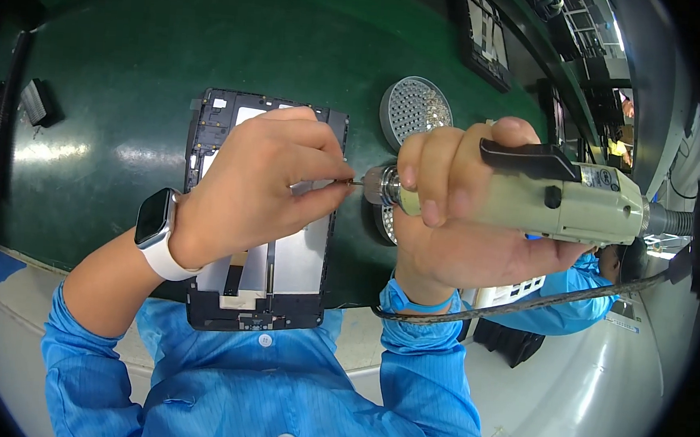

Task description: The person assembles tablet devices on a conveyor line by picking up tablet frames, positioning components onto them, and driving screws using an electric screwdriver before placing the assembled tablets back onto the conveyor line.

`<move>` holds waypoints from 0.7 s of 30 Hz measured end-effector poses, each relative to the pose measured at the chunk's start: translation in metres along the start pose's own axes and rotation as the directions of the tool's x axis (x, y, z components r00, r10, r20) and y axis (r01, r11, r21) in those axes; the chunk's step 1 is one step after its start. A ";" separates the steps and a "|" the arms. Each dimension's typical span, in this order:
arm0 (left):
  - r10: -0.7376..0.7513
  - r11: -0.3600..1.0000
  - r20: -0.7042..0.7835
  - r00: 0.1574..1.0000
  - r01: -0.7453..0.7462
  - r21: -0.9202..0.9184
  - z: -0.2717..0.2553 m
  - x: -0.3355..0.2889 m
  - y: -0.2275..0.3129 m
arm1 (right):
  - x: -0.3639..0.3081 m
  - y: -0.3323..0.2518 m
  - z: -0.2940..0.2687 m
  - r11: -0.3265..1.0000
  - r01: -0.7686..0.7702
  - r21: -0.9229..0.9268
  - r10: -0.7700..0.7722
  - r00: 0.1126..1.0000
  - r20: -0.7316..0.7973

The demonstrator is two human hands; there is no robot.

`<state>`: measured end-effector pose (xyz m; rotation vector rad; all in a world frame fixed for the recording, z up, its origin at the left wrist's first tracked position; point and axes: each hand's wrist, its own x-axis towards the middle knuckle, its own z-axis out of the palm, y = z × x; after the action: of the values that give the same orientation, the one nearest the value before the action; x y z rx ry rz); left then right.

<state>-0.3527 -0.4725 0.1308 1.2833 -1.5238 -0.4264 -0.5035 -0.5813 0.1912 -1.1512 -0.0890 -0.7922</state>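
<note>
My right hand (458,177) is wrapped round a pale green electric screwdriver (550,204), held level with its bit pointing left. A black lever runs along the tool's upper side. At the tip of the bit, the thumb and fingers of my left hand (276,173) are pinched together; whatever tiny piece they hold is too small to name. Beneath my left hand lies an opened tablet (301,272), its inside showing a silver panel, dark frame and flat cables. Part of it is hidden by my hand and forearm.
A round grey perforated dish (402,112) with small screws stands beyond my right hand; a second dish (384,221) is mostly covered. Another opened tablet (484,37) lies far right. The tool's dark cable (514,307) loops over my right wrist. A person in blue (559,298) is at the right.
</note>
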 end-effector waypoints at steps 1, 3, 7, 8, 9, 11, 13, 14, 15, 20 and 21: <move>0.001 1.000 -0.006 1.000 -0.001 0.006 0.001 0.000 0.000 | 0.000 0.000 0.000 1.000 0.004 -0.005 -0.004 1.000 0.004; 0.004 1.000 -0.005 1.000 -0.004 0.005 0.001 0.000 0.000 | -0.001 0.001 0.000 1.000 0.007 -0.009 -0.007 1.000 0.008; 0.031 0.999 0.005 0.999 -0.031 0.026 0.000 0.000 0.000 | -0.002 0.002 0.001 0.999 0.027 -0.023 -0.027 1.000 0.002; 0.032 0.999 0.005 0.999 -0.032 0.026 0.001 0.000 -0.001 | -0.002 0.002 0.001 0.999 0.027 -0.026 -0.028 1.000 -0.005; 0.040 0.999 0.001 0.999 -0.040 0.022 0.001 0.000 -0.001 | -0.002 0.002 0.001 0.999 0.028 -0.026 -0.028 1.000 -0.005; 0.051 0.999 -0.001 0.999 -0.051 0.015 0.001 0.000 -0.001 | -0.001 0.001 0.000 0.999 0.019 -0.039 -0.019 1.000 0.008; 0.051 0.998 0.005 0.999 -0.052 0.030 0.000 0.001 -0.001 | -0.001 0.002 0.001 0.999 0.020 -0.039 -0.020 1.000 0.006; 0.051 0.998 0.005 0.999 -0.051 0.030 -0.001 0.001 0.000 | -0.001 0.002 0.001 0.999 0.021 -0.037 -0.021 1.000 0.006; 0.050 0.998 0.011 0.999 -0.051 0.029 -0.001 0.001 0.000 | -0.001 0.002 0.001 0.999 0.021 -0.036 -0.021 1.000 0.006; 0.053 0.998 0.019 0.998 -0.054 0.046 -0.005 -0.001 0.001 | -0.001 0.004 0.003 0.999 0.021 -0.031 -0.020 1.000 0.015; 0.050 0.997 0.040 0.998 -0.052 0.051 -0.007 -0.002 0.000 | -0.001 0.004 0.004 0.999 0.021 -0.026 -0.021 1.000 0.019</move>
<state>-0.3472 -0.4689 0.1322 1.2797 -1.6059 -0.3828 -0.5006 -0.5768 0.1889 -1.1844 -0.1068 -0.8032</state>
